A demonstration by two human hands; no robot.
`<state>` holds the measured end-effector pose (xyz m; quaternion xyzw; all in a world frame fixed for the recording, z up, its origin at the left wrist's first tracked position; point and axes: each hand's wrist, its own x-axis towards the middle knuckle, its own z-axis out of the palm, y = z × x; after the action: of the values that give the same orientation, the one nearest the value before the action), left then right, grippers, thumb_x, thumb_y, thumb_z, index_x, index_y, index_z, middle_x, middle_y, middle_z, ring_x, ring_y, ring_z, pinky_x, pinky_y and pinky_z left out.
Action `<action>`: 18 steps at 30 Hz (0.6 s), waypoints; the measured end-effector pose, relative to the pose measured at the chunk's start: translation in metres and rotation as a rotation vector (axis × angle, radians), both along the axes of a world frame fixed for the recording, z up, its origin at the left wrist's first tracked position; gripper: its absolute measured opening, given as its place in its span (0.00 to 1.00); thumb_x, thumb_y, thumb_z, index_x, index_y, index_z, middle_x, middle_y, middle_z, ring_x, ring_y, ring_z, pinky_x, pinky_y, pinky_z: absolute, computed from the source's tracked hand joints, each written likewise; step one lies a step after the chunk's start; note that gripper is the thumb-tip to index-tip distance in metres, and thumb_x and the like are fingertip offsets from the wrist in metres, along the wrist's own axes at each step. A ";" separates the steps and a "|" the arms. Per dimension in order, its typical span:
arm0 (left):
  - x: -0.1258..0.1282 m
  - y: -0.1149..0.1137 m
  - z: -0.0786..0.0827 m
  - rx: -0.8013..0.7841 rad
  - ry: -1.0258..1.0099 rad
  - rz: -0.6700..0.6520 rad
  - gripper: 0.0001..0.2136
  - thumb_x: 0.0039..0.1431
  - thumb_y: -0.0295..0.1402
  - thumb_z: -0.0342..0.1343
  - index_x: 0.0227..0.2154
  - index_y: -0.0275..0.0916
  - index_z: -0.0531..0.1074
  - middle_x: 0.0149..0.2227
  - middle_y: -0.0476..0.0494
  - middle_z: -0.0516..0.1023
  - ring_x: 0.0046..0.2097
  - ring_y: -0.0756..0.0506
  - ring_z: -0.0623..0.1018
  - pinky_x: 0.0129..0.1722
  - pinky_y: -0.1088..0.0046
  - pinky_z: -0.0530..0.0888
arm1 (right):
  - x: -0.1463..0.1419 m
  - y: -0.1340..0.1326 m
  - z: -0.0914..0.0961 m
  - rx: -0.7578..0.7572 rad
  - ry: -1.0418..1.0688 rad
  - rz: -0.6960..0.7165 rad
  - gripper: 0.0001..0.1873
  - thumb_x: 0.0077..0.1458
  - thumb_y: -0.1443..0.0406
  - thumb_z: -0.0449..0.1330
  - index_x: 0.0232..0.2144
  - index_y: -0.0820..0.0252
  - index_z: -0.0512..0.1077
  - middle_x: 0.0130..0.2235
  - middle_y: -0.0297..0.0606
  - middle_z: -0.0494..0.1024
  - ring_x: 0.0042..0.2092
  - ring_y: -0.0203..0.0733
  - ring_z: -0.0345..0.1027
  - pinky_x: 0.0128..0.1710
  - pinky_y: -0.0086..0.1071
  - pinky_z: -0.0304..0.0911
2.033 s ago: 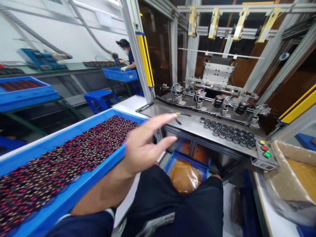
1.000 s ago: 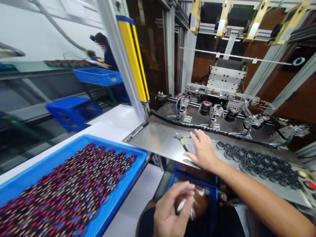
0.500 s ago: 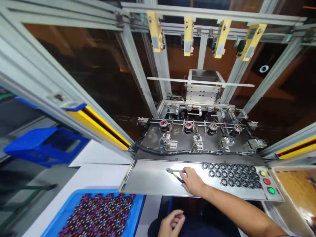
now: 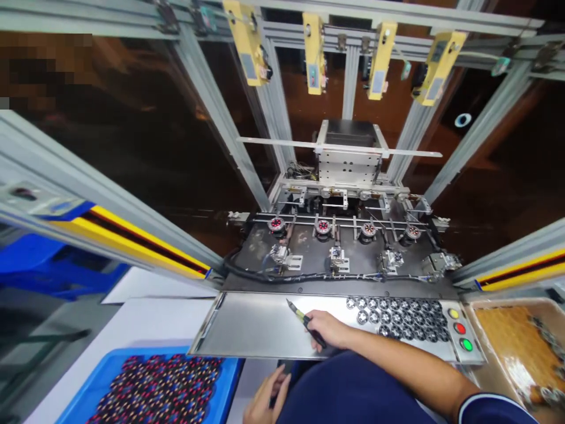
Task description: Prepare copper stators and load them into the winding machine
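Pliers (image 4: 300,315) have swung round since 0.5 s ago: handles were spread on the metal shelf (image 4: 247,324) then, now they look drawn together in R hand (image 4: 326,330). R hand's grip: fingers wrapped round the handles, tip pointing fwd & to the left. Pliers are over the mid part of the shelf, left of the black rings (image 4: 398,318); can't tell if the tip touches metal. L hand (image 4: 268,399) is low, just off the shelf's front edge, nr the dark blue shirt (image 4: 353,391), fingers part-curled; can't tell if it's holding anything.

Black rings sit in rows on the right half of the shelf, w/ yellow, red & green buttons (image 4: 459,328) just beyond. Blue tray (image 4: 227,377) at lower left, full of red-and-black rings (image 4: 159,383). Behind the shelf, machine bed (image 4: 304,241) w/ 4 round pcs in a row, the leftmost (image 4: 276,225) showing red on top.
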<state>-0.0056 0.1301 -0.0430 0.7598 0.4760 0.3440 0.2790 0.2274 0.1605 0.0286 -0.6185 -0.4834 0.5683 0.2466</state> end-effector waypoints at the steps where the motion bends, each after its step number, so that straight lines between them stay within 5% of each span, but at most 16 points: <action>1: 0.007 0.009 0.000 0.117 0.023 -0.057 0.13 0.65 0.42 0.53 0.41 0.41 0.78 0.28 0.46 0.83 0.25 0.48 0.81 0.29 0.77 0.79 | -0.002 0.007 0.008 -0.032 0.108 0.000 0.19 0.69 0.54 0.51 0.43 0.64 0.71 0.30 0.33 0.74 0.26 0.33 0.68 0.26 0.30 0.68; 4: 0.028 0.039 0.000 0.249 0.075 -0.125 0.11 0.66 0.37 0.52 0.38 0.40 0.78 0.29 0.44 0.83 0.28 0.47 0.83 0.31 0.77 0.79 | -0.015 0.034 0.037 -0.059 0.400 -0.022 0.22 0.66 0.51 0.46 0.40 0.62 0.69 0.28 0.32 0.74 0.21 0.33 0.66 0.20 0.28 0.64; 10: 0.060 0.079 -0.005 0.281 0.181 -0.113 0.12 0.66 0.34 0.50 0.33 0.40 0.78 0.25 0.44 0.81 0.26 0.46 0.81 0.27 0.74 0.77 | -0.067 0.117 0.080 -0.006 0.709 -0.204 0.29 0.43 0.53 0.66 0.45 0.58 0.65 0.32 0.28 0.72 0.24 0.35 0.72 0.21 0.30 0.70; 18: 0.058 0.086 -0.012 0.342 0.215 -0.098 0.13 0.68 0.30 0.46 0.37 0.37 0.77 0.31 0.39 0.84 0.32 0.44 0.84 0.31 0.73 0.80 | -0.109 0.238 0.058 0.044 0.733 -0.758 0.18 0.60 0.52 0.57 0.44 0.55 0.59 0.27 0.23 0.65 0.19 0.26 0.60 0.14 0.19 0.58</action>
<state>0.0526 0.2162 -0.0547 0.8507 0.4002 0.3226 0.1101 0.1179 0.3983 0.0867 -0.5052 -0.1195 0.6079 0.6008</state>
